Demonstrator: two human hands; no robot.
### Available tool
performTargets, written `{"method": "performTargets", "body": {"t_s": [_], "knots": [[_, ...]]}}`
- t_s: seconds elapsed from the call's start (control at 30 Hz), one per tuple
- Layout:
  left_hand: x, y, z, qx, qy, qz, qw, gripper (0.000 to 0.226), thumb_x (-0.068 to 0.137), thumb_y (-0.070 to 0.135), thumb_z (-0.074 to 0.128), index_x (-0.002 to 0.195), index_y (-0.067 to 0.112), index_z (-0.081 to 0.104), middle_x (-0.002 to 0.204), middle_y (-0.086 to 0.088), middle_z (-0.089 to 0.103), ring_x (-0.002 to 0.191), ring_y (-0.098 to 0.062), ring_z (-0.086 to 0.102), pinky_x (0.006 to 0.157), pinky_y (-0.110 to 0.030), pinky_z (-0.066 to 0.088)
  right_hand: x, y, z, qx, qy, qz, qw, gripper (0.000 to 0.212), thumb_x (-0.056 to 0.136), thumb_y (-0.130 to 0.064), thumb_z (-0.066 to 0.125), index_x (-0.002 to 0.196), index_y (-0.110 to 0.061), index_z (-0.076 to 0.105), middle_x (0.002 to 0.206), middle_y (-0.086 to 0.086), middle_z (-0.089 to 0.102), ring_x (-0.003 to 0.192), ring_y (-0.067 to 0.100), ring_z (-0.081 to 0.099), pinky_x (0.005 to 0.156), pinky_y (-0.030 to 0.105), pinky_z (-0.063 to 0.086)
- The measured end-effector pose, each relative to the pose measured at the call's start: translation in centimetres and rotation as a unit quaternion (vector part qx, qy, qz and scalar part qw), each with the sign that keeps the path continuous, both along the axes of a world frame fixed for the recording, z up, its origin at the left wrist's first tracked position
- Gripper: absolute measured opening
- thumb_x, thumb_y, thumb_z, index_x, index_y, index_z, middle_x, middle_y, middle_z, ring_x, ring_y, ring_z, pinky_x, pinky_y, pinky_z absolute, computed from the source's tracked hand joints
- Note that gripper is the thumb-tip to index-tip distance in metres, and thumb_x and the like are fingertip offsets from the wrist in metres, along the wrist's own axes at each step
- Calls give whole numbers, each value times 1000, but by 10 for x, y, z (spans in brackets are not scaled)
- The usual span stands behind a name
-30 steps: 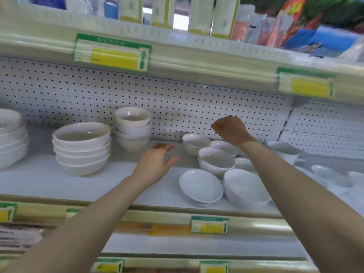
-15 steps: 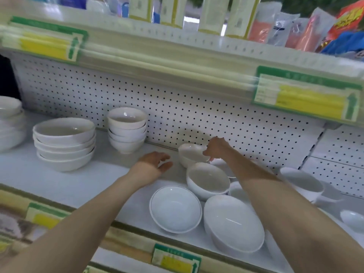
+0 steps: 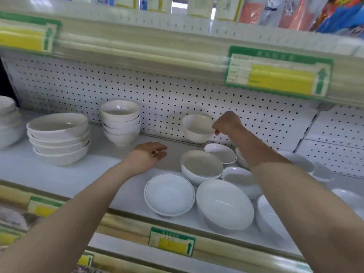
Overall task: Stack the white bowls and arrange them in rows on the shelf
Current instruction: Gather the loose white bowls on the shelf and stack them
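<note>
My right hand (image 3: 227,123) pinches the rim of a small white bowl (image 3: 197,129) and holds it in the air before the pegboard. My left hand (image 3: 146,157) hovers open just above the white shelf (image 3: 59,180), fingers relaxed, holding nothing. To its left stand a stack of small bowls (image 3: 121,122) at the back and a stack of wide bowls (image 3: 59,137) in front of it. Several loose white bowls lie below my right arm: a deep bowl (image 3: 201,167), a shallow dish (image 3: 169,194), a large tilted bowl (image 3: 224,205) and a small saucer (image 3: 220,152).
Another stack of bowls (image 3: 8,121) shows at the far left edge. More loose bowls (image 3: 297,160) lie at the right. The upper shelf's front rail carries a green-yellow price tag (image 3: 279,73). Packaged goods stand on top. A tag (image 3: 172,242) marks the shelf's front edge.
My right hand came down onto the small bowl at the back, took it by the rim and lifted it off the shelf. My left hand stayed about where it was.
</note>
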State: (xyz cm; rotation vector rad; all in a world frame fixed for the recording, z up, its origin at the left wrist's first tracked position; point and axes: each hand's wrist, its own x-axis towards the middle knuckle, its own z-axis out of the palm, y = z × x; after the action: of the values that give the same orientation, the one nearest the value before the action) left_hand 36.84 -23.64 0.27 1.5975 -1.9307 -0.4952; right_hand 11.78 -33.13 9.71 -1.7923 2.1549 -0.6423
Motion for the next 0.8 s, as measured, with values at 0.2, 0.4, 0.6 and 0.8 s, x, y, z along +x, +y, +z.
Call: {"method": "performTargets", "body": {"t_s": [0.2, 0.4, 0.6, 0.8], "knots": [[-19, 27, 23, -25, 3, -79, 997, 44, 86, 51, 52, 123, 31, 64, 123, 8, 66, 112, -11, 60, 101, -32, 46, -29, 59, 40, 14, -23, -34, 999, 30, 80, -8, 61, 50, -12, 59, 44, -7, 56, 44, 8, 39, 34, 16, 34], [-50, 47, 29, -91, -57, -139, 985, 31, 96, 39, 56, 124, 31, 64, 129, 10, 63, 115, -14, 58, 90, -25, 41, -64, 117, 38, -15, -58, -72, 996, 24, 73, -4, 59, 50, -11, 57, 35, -10, 52, 42, 8, 36, 34, 15, 29], [-79, 55, 33, -99, -93, -177, 975, 33, 97, 36, 56, 128, 28, 62, 137, 8, 58, 124, -15, 53, 98, -25, 38, -99, 150, 33, 5, -41, -129, 991, 33, 78, -7, 59, 46, -13, 53, 30, -12, 49, 44, 8, 34, 42, 20, 28], [-102, 45, 32, -83, -107, -175, 975, 33, 95, 39, 57, 126, 33, 61, 136, 5, 59, 119, -18, 55, 98, -29, 42, -132, 157, 33, -5, -60, -155, 986, 34, 78, -5, 62, 46, -12, 52, 44, -5, 57, 50, 13, 38, 46, 22, 30]]}}
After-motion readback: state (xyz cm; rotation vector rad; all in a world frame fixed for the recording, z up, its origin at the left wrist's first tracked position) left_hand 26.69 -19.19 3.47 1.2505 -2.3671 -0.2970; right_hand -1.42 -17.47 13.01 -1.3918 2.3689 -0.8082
